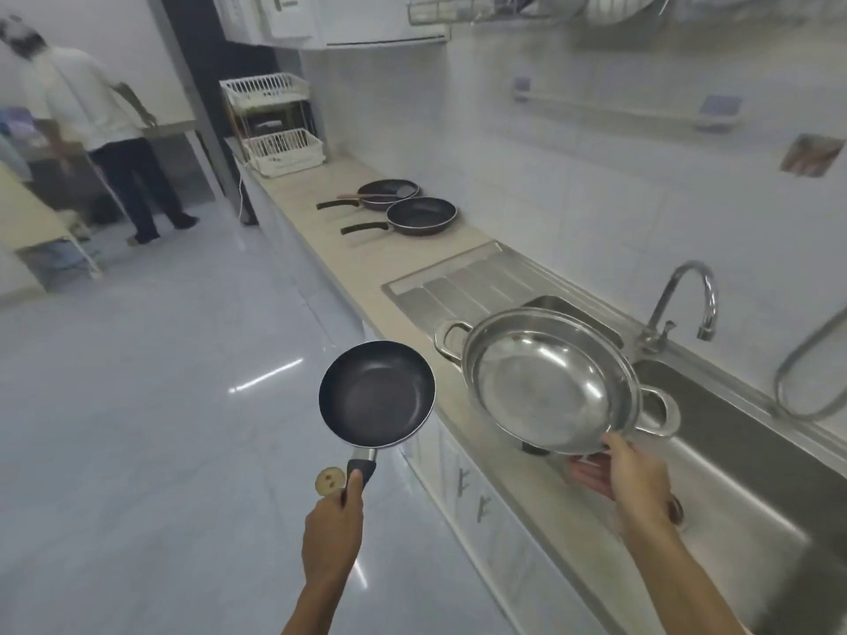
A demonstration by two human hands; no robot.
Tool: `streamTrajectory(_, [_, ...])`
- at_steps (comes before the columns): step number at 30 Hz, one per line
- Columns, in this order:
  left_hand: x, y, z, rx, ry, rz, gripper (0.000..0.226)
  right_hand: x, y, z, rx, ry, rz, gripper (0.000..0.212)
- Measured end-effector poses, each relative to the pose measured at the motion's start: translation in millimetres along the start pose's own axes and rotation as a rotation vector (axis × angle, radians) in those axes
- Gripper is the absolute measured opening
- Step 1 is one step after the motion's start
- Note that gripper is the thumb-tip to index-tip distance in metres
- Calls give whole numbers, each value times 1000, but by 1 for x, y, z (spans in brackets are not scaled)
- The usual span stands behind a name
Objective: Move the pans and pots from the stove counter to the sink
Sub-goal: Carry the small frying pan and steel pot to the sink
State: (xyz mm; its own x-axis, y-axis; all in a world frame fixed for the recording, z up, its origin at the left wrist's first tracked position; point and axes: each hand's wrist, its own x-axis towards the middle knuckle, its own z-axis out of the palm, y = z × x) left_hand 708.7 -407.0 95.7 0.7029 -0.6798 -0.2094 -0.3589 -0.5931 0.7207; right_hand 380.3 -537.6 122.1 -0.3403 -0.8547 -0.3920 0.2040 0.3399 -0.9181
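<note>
Your left hand (332, 531) has a closed grip around the handle of a small black frying pan (376, 394), which you hold level in the air over the floor, just off the counter (321, 213) edge and on the near side of the sink (733, 451). Your right hand (635, 474) pinches the near rim of a steel pot (550, 382), thumb on top and fingers beneath, so the pot hangs tilted over the sink's near-left corner, partly above the basin and partly above the drainboard (458, 277). Beyond the sink, farther along the counter, two more black pans lie flat: the nearer pan (421, 216) and the farther pan (387, 193), which has a utensil resting in it.
</note>
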Motion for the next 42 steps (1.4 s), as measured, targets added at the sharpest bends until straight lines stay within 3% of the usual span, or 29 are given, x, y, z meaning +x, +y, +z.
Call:
streamTrajectory(7, [170, 47, 5, 60, -76, 85, 66, 71, -22, 128, 86, 99, -15, 16])
streamTrajectory(13, [339, 104, 49, 90, -160, 179, 68, 176, -33, 241, 135, 145, 2, 15])
streamTrajectory(21, [542, 208, 108, 252, -316, 277, 63, 302, -61, 355, 178, 335, 57, 23])
streamTrajectory(28, [661, 282, 177, 264, -487, 329, 64, 381, -60, 408, 168, 518, 127, 29])
streamTrajectory(33, [740, 323, 219, 325, -591, 415, 64, 414, -56, 448, 207, 664, 172, 23])
streamTrajectory(42, [799, 345, 254, 403, -675, 522, 63, 439, -41, 492, 283, 783, 195, 22])
